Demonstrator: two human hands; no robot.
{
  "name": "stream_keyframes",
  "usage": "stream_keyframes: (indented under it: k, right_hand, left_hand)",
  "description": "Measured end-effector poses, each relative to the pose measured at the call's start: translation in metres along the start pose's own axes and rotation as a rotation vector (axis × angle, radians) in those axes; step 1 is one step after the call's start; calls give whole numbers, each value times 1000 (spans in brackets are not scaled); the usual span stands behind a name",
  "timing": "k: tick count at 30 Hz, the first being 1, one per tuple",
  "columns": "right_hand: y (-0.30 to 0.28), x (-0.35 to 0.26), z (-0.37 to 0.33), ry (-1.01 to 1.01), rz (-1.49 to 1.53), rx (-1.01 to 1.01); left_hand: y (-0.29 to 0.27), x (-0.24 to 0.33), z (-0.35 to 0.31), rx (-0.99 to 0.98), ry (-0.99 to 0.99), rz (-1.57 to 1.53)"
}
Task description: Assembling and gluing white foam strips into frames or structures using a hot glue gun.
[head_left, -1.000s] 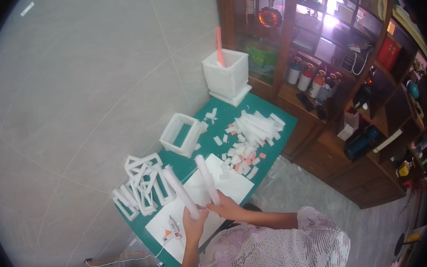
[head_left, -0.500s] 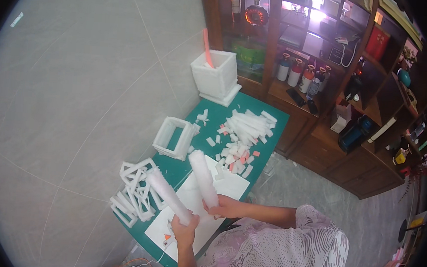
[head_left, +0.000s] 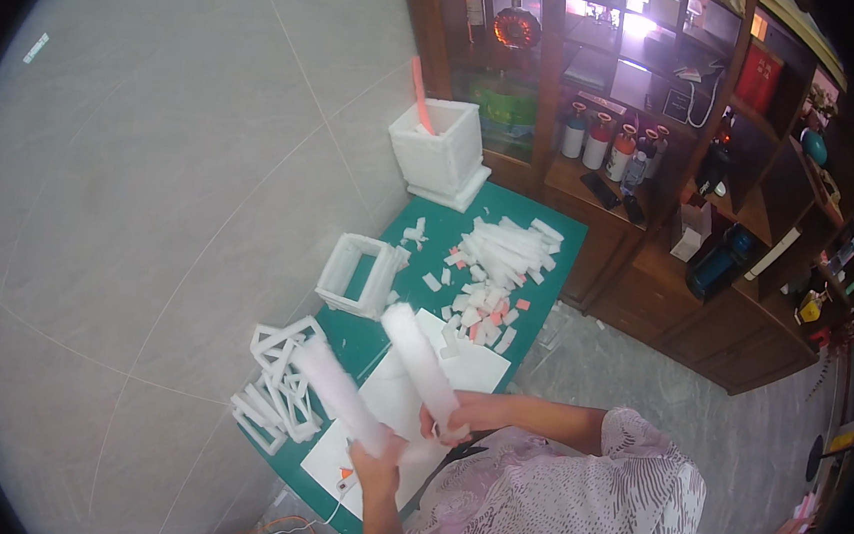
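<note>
Long white foam-like strips [head_left: 420,362] look matt, square white foam-like pot [head_left: 437,159] rough-edged, rectangular green tabletop [head_left: 444,236] matt, flat white sheet [head_left: 392,390] smooth, tall brown wooden cabinet [head_left: 713,335] semi-glossy, patterned cloth shirt [head_left: 559,498] matt.

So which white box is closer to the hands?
The low, open frame, with green table showing through its middle. The other, a taller box holding a pink strip, stands at the table's far end.

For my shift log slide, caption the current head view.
Left hand grips one white foam strip, right hand a second strip, above a green table bearing white and pink foam offcuts.
</note>
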State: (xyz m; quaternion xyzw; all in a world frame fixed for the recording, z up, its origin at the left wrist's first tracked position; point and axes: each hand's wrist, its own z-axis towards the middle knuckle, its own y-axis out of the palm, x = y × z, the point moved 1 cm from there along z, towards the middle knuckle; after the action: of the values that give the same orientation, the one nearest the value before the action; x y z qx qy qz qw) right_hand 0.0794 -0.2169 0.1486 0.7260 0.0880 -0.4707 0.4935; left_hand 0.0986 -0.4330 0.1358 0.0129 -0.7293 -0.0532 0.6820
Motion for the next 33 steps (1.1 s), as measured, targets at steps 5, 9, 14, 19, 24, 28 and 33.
stream_keyframes:
  k: [5,9,14,19,24,28,33]
  right_hand:
    - [-57,-15,-48,-263,126,394]
    - [-47,-40,-48,-194,-76,472]
    - [-13,2,26,-126,-116,424]
    - [-12,35,37,-93,-163,624]
    - [-14,34,41,-137,23,657]
    - [-6,6,34,-246,-66,752]
    - [-16,-12,33,-249,-55,806]
  left_hand:
    - [-84,10,21,370,199,-377]
    - [-70,27,24,162,13,281]
    - [14,1,25,-255,160,740]
    - [25,-8,9,-276,133,664]
    - [15,-12,1,-204,107,615]
    - [29,-1,5,-242,52,539]
    - [37,4,19,-286,-13,463]
